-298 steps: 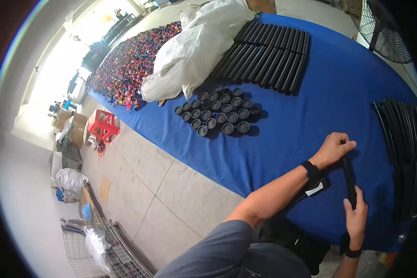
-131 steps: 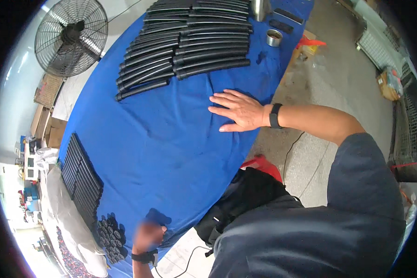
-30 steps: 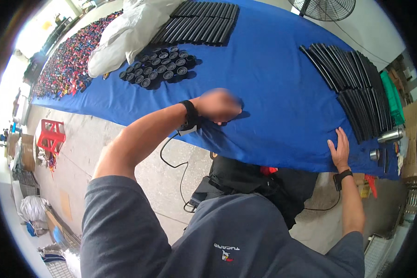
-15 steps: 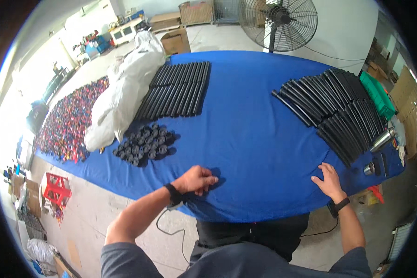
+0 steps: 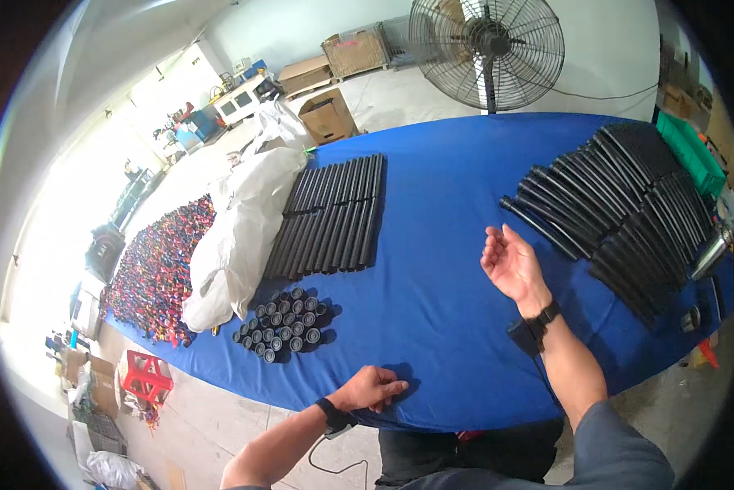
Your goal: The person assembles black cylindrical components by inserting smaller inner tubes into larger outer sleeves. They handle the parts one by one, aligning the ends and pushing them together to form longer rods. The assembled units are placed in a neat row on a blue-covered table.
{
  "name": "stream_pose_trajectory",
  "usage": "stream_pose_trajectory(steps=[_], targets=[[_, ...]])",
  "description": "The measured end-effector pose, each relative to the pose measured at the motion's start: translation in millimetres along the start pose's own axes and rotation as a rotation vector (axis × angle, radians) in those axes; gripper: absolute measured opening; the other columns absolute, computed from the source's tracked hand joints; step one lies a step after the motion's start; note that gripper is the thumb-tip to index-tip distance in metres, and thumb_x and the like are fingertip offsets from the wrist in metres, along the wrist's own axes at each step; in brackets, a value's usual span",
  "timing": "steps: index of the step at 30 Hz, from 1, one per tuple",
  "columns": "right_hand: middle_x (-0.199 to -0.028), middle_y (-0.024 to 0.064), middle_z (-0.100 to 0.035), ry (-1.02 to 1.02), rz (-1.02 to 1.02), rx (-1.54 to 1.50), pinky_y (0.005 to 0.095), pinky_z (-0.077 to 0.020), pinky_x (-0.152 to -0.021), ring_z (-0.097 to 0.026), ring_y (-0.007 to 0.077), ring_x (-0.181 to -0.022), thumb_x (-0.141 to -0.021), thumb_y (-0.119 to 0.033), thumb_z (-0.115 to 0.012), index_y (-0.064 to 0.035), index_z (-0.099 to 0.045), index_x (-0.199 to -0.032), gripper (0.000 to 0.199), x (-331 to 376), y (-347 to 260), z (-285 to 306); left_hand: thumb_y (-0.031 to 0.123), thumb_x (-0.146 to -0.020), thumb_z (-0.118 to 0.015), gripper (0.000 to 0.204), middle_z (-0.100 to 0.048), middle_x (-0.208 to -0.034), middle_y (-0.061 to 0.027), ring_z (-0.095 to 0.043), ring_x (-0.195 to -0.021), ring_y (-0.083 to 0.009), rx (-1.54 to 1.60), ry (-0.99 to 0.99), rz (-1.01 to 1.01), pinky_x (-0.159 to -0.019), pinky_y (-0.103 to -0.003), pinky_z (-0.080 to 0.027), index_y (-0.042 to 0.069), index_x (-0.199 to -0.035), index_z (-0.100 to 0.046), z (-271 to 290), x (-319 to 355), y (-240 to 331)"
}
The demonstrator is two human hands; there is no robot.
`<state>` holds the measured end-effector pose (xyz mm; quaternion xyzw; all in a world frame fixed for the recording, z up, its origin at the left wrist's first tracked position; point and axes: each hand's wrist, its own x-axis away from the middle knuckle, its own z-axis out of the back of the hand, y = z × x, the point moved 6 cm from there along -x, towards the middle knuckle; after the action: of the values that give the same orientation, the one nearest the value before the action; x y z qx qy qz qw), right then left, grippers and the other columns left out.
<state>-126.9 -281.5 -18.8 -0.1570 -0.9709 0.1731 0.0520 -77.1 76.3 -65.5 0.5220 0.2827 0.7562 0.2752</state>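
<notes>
Your left hand (image 5: 371, 387) rests at the near edge of the tabletop (image 5: 440, 327), its fingers curled loosely under and the thumb pointing right. The curled fingers hide the palm, so whether it has hold of anything cannot be told. Your right hand (image 5: 510, 261) seems to hang over the tabletop, right of its middle, palm showing and fingers half bent; nothing is seen in it.

Beside your right hand lies the larger spread of black tubes (image 5: 620, 212), fanned in overlapping rows toward the right end. A smaller, neater block of tubes (image 5: 326, 245) sits left of the middle, in two rows, end to end. Between that block and the near edge stand the round black caps (image 5: 285, 333), grouped close together. A white plastic sheet (image 5: 236, 237) lies to the left of the block, and past it, at the left end, a heap of small coloured pieces (image 5: 159, 269).

As a judgement, you are between grasps: neither hand is on a tube or a cap. Picking up a tube from here would call for turning your right palm down and closing on the outermost one, while taking a cap would call for moving your left hand away from the near edge.
</notes>
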Motion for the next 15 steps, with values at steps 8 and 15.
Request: stream_pose_trajectory(steps=[8, 15], targets=[[-0.062, -0.0049, -0.049, 0.04, 0.005, -0.066, 0.0272, -0.0413, -0.057, -0.047, 0.0094, -0.056, -0.099, -0.032, -0.069, -0.0076, -0.066, -0.095, 0.025, -81.8, 20.4, 63.1, 0.035, -0.101, -0.067, 0.035, -0.07, -0.075, -0.006, -0.068, -0.063, -0.0133, 0.008, -0.124, 0.13, -0.057, -0.028, -0.055, 0.002, -0.092, -0.072, 7.1, -10.7, 6.8], [-0.056, -0.0074, -0.037, 0.107, -0.059, -0.048, 0.0251, -0.0321, -0.05, -0.033, 0.0066, -0.048, -0.099, -0.034, -0.067, -0.0068, -0.064, -0.092, 0.029, -82.9, 21.2, 76.9, 0.03, -0.103, -0.062, 0.033, -0.073, -0.083, -0.0103, -0.072, -0.072, -0.0181, -0.105, 0.143, -0.059, -0.066, -0.033, -0.06, 0.0, -0.098, -0.071, 164.7, -54.7, 162.7]])
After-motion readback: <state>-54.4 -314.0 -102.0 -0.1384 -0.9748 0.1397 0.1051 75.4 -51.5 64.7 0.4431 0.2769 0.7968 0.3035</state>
